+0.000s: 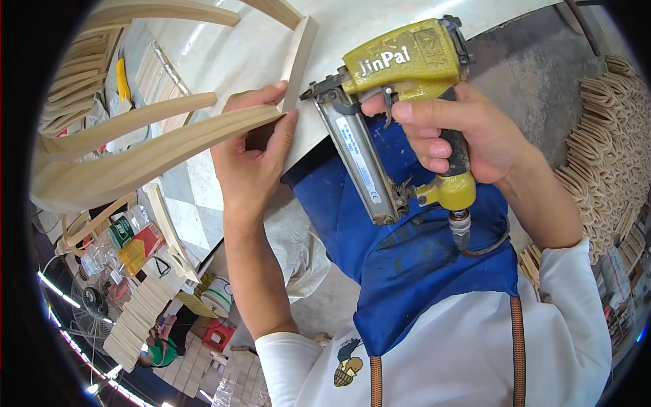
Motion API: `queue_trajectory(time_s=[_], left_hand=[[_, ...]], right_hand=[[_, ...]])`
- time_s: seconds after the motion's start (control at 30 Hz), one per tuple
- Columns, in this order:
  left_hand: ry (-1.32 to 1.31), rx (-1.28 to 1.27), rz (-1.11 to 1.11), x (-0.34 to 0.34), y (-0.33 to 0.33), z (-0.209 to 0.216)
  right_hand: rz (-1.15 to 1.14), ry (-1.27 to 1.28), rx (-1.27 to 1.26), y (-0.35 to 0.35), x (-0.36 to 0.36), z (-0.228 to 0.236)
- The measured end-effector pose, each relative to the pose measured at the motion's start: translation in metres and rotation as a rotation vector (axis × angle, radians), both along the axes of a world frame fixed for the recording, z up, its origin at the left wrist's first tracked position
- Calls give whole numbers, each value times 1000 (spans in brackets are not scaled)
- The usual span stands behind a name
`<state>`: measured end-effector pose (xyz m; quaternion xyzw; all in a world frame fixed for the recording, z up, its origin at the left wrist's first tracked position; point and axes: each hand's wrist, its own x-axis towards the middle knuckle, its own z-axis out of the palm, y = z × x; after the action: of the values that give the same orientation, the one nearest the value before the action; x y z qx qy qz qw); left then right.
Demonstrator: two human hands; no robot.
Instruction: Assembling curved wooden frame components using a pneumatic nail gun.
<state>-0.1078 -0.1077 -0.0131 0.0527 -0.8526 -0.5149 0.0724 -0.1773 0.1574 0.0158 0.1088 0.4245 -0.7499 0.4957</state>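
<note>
My left hand (247,166) is closed around the end of a pale curved wooden piece (156,154), with thumb and fingers on either side of it. That end meets a straight wooden bar (299,57) near the table edge, and my fingertips touch the joint. A second curved piece (146,117) runs beside it. In my right hand (475,132) is a yellow-green pneumatic nail gun (407,57), gripped by its black handle, the index finger near the trigger. The nose of the gun points left toward the bar, seemingly a little apart from it. An air hose fitting (460,224) hangs below the handle.
The light table (380,17) carries more curved pieces, a yellow-handled tool (122,80) and, farther down at left, plastic bottles (102,256). Stacks of bent wooden parts (603,159) stand at right. A blue apron (434,258) covers my front. A person in green (163,351) is at lower left.
</note>
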Motion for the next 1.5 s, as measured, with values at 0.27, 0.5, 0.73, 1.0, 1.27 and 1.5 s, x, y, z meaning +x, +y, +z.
queue_trajectory(time_s=[0.27,0.5,0.73,1.0,1.27,1.5], left_hand=[[58,-38,-54,0,-3,-1],[45,-64,-55,-2,-1,1],[86,-60,-66,-3,-3,-3],[74,-78,-67,-2,-3,-1],[129,-73,-94,-3,-5,-3],[107,-88,-80,-3,-4,-3]], right_hand=[[49,117,139,3,4,5],[32,45,95,5,5,5],[25,41,106,-3,7,5],[5,15,86,-4,10,3],[19,-19,70,-3,11,0],[43,43,136,-9,13,4]])
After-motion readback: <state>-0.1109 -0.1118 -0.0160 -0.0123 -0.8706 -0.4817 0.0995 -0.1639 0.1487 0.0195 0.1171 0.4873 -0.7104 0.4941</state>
